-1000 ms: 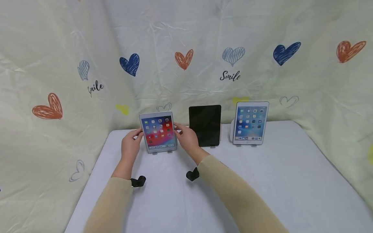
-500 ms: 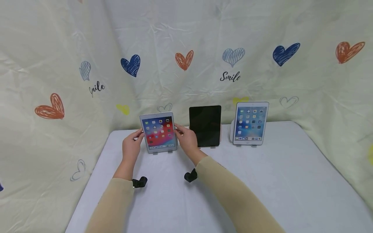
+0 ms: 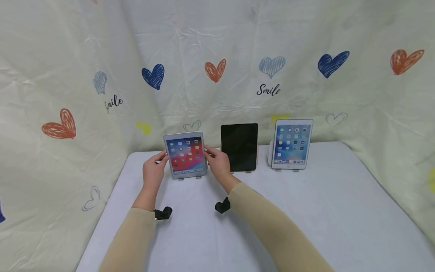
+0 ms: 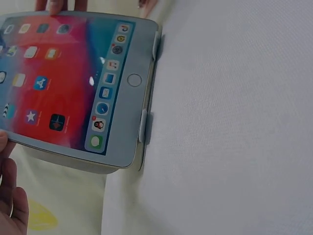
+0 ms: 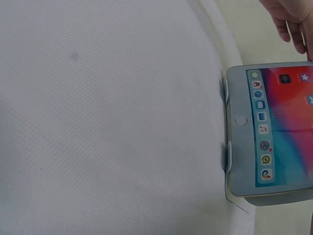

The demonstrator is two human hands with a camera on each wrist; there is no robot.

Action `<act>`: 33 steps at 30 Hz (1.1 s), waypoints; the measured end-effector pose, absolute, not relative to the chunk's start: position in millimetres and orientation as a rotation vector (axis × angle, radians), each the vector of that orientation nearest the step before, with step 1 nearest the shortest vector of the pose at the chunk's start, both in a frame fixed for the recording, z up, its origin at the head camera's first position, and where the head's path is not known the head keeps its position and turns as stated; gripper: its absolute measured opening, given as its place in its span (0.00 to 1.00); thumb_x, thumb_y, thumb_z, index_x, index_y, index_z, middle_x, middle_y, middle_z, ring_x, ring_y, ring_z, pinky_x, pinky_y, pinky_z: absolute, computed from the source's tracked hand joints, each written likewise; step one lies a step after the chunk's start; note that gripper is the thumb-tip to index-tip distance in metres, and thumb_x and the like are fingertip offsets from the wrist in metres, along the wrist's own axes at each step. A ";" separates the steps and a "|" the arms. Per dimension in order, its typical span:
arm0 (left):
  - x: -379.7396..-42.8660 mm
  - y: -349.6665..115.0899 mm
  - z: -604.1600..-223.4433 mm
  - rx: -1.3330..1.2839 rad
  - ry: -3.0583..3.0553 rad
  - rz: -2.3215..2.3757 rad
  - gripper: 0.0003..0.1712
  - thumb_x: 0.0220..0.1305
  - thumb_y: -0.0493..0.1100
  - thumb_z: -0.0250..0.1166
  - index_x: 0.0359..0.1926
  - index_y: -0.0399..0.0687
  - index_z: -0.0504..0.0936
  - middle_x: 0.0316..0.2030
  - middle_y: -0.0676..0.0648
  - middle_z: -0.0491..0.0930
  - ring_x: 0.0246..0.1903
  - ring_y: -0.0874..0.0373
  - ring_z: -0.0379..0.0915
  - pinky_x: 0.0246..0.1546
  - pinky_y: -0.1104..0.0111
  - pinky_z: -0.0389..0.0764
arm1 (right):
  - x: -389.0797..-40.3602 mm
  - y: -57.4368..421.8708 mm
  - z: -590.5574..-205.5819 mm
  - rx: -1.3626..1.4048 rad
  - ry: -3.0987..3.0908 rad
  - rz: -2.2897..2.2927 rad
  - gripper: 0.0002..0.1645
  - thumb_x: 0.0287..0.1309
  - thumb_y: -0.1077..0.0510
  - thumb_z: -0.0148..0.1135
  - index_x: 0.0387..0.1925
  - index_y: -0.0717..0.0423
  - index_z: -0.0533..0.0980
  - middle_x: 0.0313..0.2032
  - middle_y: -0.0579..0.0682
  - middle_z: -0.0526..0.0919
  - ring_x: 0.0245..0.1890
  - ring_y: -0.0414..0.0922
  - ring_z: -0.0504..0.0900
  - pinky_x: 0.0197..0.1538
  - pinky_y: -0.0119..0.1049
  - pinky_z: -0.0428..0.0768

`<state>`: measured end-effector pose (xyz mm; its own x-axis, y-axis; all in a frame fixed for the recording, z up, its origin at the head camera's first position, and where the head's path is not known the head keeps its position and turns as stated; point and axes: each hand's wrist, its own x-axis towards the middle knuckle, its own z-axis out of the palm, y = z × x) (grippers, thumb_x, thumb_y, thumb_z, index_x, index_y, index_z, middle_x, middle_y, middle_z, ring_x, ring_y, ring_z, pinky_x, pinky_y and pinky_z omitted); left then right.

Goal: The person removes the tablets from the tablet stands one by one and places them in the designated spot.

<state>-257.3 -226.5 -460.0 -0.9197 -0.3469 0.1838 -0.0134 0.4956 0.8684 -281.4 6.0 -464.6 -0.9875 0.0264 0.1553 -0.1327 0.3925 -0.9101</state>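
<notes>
A silver-framed tablet (image 3: 185,155) with a red and blue home screen leans upright on a small stand whose front lips (image 4: 143,125) catch its lower edge. My left hand (image 3: 153,172) pinches its left side, thumb at the edge. On the opposite side my right hand (image 3: 219,164) pinches the right edge, with fingers partly hidden behind it. In the left wrist view, the thumb of the left hand (image 4: 9,196) touches the frame and the other fingers curl below. The left hand (image 5: 293,22) also shows beyond the tablet (image 5: 283,127) in the right wrist view.
Close to the right hand stands a tablet with a black screen (image 3: 239,147). Farther right, a white-framed tablet (image 3: 293,144) with a blue screen rests on another stand. All are near the back edge of the white-covered table (image 3: 323,211), before a heart-printed curtain (image 3: 238,37).
Both hands stay at the tablet's sides. Its top edge sits very slightly lower than before, and the head view has shifted a little.
</notes>
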 end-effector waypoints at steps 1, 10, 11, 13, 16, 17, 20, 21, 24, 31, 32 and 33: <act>-257.0 -225.7 -459.3 0.300 -2.411 -1.402 0.20 0.68 0.50 0.65 0.60 0.59 0.82 0.49 0.48 0.85 0.41 0.53 0.71 0.32 0.71 0.74 | -280.7 7.0 -464.2 0.083 -2.490 1.686 0.23 0.67 0.52 0.62 0.62 0.34 0.77 0.47 0.45 0.85 0.39 0.42 0.81 0.42 0.33 0.83; -253.3 -220.3 -453.3 0.299 -2.405 -1.434 0.20 0.68 0.52 0.65 0.59 0.59 0.83 0.44 0.48 0.84 0.41 0.54 0.70 0.31 0.72 0.73 | -278.6 15.1 -463.4 0.059 -2.418 1.844 0.23 0.67 0.53 0.63 0.62 0.35 0.77 0.48 0.45 0.85 0.42 0.46 0.83 0.39 0.34 0.83; -252.7 -219.8 -452.8 0.295 -2.396 -1.442 0.20 0.68 0.52 0.65 0.59 0.59 0.83 0.44 0.47 0.84 0.41 0.54 0.70 0.31 0.72 0.73 | -278.2 15.7 -462.8 0.063 -2.409 1.850 0.23 0.67 0.54 0.63 0.62 0.35 0.77 0.47 0.46 0.85 0.42 0.46 0.83 0.38 0.34 0.83; -250.5 -218.6 -451.7 0.292 -2.369 -1.477 0.20 0.68 0.51 0.66 0.59 0.58 0.83 0.44 0.47 0.85 0.41 0.55 0.69 0.32 0.73 0.72 | -276.6 16.5 -461.6 0.068 -2.398 1.856 0.24 0.66 0.54 0.63 0.62 0.35 0.78 0.45 0.46 0.85 0.41 0.47 0.83 0.37 0.34 0.83; -245.9 -216.1 -449.7 0.292 -2.310 -1.534 0.19 0.68 0.50 0.66 0.58 0.57 0.83 0.45 0.46 0.85 0.42 0.56 0.70 0.34 0.76 0.73 | -273.0 17.0 -460.2 0.083 -2.367 1.889 0.24 0.66 0.54 0.64 0.62 0.36 0.78 0.43 0.48 0.85 0.41 0.51 0.84 0.36 0.35 0.83; -244.0 -215.1 -449.2 0.293 -2.293 -1.549 0.19 0.68 0.49 0.65 0.59 0.56 0.83 0.46 0.46 0.85 0.42 0.56 0.70 0.35 0.77 0.73 | -271.6 17.1 -460.1 0.088 -2.356 1.900 0.24 0.66 0.54 0.64 0.62 0.36 0.78 0.43 0.48 0.85 0.41 0.53 0.84 0.36 0.35 0.83; -238.6 -212.3 -447.5 0.302 -2.256 -1.585 0.19 0.68 0.49 0.65 0.58 0.55 0.83 0.46 0.46 0.85 0.43 0.56 0.71 0.36 0.78 0.74 | -267.9 17.7 -459.2 0.100 -2.322 1.927 0.24 0.66 0.55 0.63 0.62 0.37 0.77 0.42 0.48 0.85 0.41 0.54 0.84 0.35 0.35 0.83; -236.8 -211.5 -447.6 0.306 -2.256 -1.590 0.19 0.68 0.49 0.65 0.59 0.56 0.83 0.46 0.46 0.85 0.43 0.56 0.71 0.37 0.79 0.74 | -266.7 17.9 -458.9 0.101 -2.319 1.926 0.24 0.66 0.54 0.63 0.62 0.37 0.77 0.42 0.47 0.85 0.40 0.52 0.84 0.35 0.34 0.83; -231.6 -209.1 -447.2 0.326 -2.244 -1.609 0.19 0.68 0.49 0.65 0.59 0.57 0.83 0.46 0.46 0.85 0.43 0.56 0.71 0.37 0.79 0.75 | -262.9 19.1 -457.3 0.095 -2.317 1.926 0.24 0.67 0.54 0.63 0.63 0.38 0.77 0.41 0.46 0.85 0.36 0.46 0.83 0.35 0.34 0.83; -223.4 -205.8 -444.5 0.342 -2.240 -1.624 0.19 0.67 0.50 0.66 0.59 0.59 0.83 0.46 0.47 0.85 0.44 0.57 0.72 0.38 0.80 0.75 | -255.4 24.6 -451.7 0.087 -2.313 1.957 0.23 0.66 0.54 0.63 0.62 0.37 0.78 0.40 0.45 0.85 0.40 0.55 0.83 0.34 0.36 0.83; -222.6 -205.5 -443.8 0.340 -2.242 -1.622 0.19 0.67 0.50 0.66 0.59 0.60 0.83 0.46 0.47 0.85 0.44 0.57 0.72 0.38 0.80 0.76 | -254.7 25.6 -450.8 0.087 -2.314 1.963 0.23 0.66 0.54 0.63 0.62 0.37 0.78 0.40 0.45 0.85 0.41 0.56 0.83 0.34 0.36 0.83; -221.7 -205.3 -443.1 0.340 -2.243 -1.624 0.19 0.67 0.50 0.65 0.59 0.60 0.83 0.46 0.48 0.85 0.44 0.57 0.72 0.38 0.80 0.76 | -254.2 26.5 -449.8 0.086 -2.316 1.965 0.23 0.66 0.54 0.63 0.62 0.37 0.78 0.40 0.45 0.85 0.41 0.55 0.83 0.34 0.35 0.83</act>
<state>-221.7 -205.3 -443.1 -0.9101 -0.3902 0.1396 0.0107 0.3146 0.9492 -254.2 26.5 -449.8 -0.9932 0.0230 0.1145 -0.1093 0.1641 -0.9804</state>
